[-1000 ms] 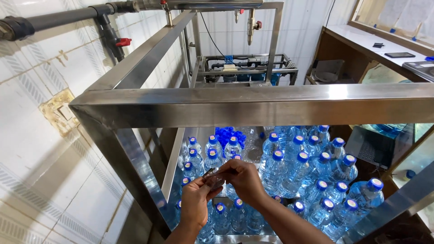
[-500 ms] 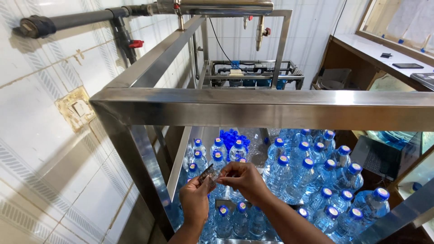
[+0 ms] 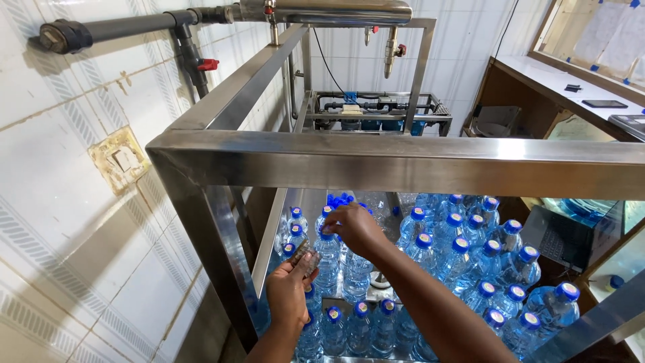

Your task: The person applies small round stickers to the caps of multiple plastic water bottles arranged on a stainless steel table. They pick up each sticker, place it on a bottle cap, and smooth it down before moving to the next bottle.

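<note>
Dozens of clear water bottles with blue caps stand upright, long axes vertical, packed under a stainless steel frame. Nearest, the left hand has its fingers curled around a small stack of clear seal sleeves, tilted up toward the right. Just beyond, the right hand has its fingers closed on the cap of one upright bottle. Farther back stands pipework against the tiled wall.

Right hand on blue-capped bottle, left hand holding small strip
</note>
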